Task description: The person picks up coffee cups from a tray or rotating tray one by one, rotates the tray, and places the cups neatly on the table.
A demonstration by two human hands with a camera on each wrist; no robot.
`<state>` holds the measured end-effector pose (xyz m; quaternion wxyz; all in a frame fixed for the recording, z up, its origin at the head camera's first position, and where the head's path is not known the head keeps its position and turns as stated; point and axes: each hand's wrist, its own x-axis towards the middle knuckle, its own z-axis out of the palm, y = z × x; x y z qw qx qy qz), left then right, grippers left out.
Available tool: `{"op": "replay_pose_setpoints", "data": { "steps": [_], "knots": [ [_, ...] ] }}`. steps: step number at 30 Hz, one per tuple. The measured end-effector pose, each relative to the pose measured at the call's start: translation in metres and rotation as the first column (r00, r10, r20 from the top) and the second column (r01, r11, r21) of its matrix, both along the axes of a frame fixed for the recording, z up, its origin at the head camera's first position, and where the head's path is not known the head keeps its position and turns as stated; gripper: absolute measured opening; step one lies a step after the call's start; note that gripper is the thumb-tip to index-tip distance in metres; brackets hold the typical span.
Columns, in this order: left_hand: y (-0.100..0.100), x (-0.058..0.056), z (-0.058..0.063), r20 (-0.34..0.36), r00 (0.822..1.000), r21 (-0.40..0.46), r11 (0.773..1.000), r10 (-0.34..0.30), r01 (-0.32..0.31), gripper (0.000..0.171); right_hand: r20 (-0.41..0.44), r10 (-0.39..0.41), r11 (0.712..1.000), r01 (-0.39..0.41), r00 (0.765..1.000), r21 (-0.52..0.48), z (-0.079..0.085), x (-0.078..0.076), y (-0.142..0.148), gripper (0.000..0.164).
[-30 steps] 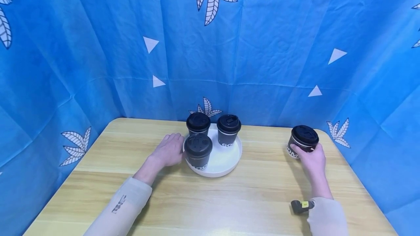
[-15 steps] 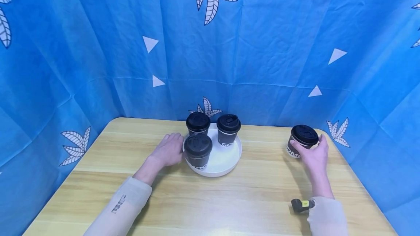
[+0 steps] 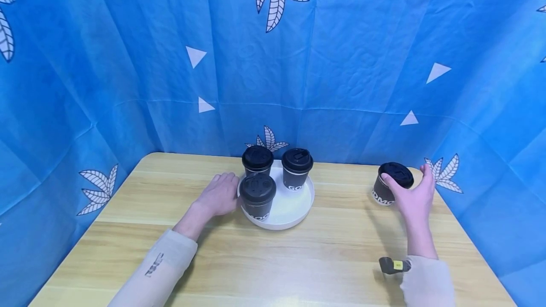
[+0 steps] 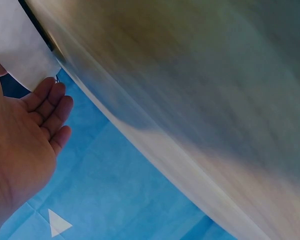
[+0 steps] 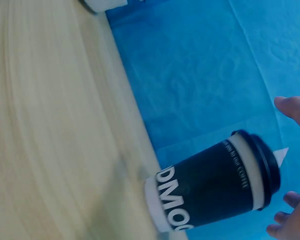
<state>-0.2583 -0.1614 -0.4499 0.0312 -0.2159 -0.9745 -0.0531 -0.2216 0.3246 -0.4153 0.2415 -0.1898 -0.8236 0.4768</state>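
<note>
A black lidded paper coffee cup (image 3: 384, 191) stands upright near the table's far right corner. My right hand (image 3: 415, 198) is beside it, thumb and fingers spread wide. In the right wrist view that cup (image 5: 210, 182) shows a gap between its lid and my fingers (image 5: 290, 200). At the centre back, a round white tray (image 3: 290, 212) carries three similar cups: a front-left cup (image 3: 258, 195), a back-left cup (image 3: 258, 158) and a right-hand cup (image 3: 297, 167). My left hand (image 3: 219, 195) holds the tray's left rim, its fingertips (image 4: 50, 85) at the white wall.
The wooden table (image 3: 298, 259) ends at the back against a blue curtain (image 3: 341, 60) with leaf and triangle prints. A dark wrist device (image 3: 394, 265) with a yellow label sticks out from my right sleeve. The tray's right part is bare.
My right hand has let go of the cup; its fingers have spread and the hand has drawn slightly to the right. The cup stays in place. My left hand and the tray have not moved.
</note>
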Motion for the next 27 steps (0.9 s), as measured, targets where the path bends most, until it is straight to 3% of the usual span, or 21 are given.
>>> {"op": "replay_pose_setpoints", "data": {
  "steps": [12,21,27],
  "knots": [
    [0.0,-0.001,-0.001,-0.002,1.0,0.015,1.0,0.005,-0.005,0.038,-0.06,0.044,0.999,-0.042,0.997,0.031,0.023,0.009,-0.025,0.103],
    [0.0,-0.003,-0.003,-0.011,1.0,0.01,1.0,-0.001,0.001,0.037,-0.185,0.147,0.982,-0.121,0.972,0.143,0.024,0.011,-0.053,0.086],
    [0.0,-0.003,-0.003,-0.007,1.0,0.005,1.0,0.004,-0.004,0.037,-0.18,0.254,0.959,-0.222,0.95,0.176,0.017,0.008,-0.068,0.071]
  ]
}}
